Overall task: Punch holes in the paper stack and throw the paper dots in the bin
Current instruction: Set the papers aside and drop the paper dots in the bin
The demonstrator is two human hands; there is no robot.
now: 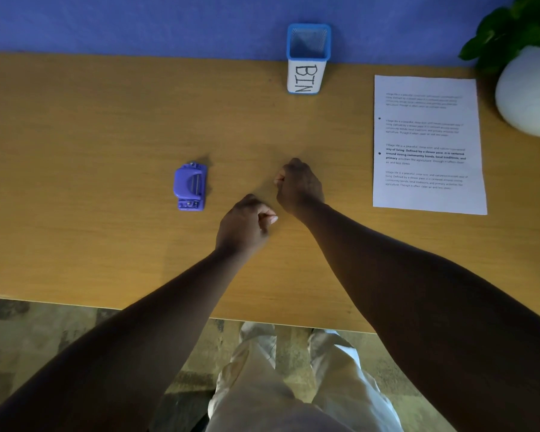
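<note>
Both my hands over the wooden table (75, 151), mid-desk. Left hand (247, 224) curled, fingertips (270, 218) pinched together w/ thumb; can't tell if a paper dot is caught between them, too small to see. Right hand (298, 185) just beyond the left, also curled into a loose fist, fingers drawn together, contents not visible.

Hole punch (190, 186), purple, sits on table to the left of my left hand, near but not touching. Paper stack (427, 145) lies flat well to the right of my right hand, printed side up, two punched holes along its left edge. Bin (307, 59), blue mesh cup w/ white "BIN" label, stands upright at far edge against the blue wall (138, 23), beyond my right hand, well apart. White plant pot (530, 95) just right of paper, far corner.
</note>
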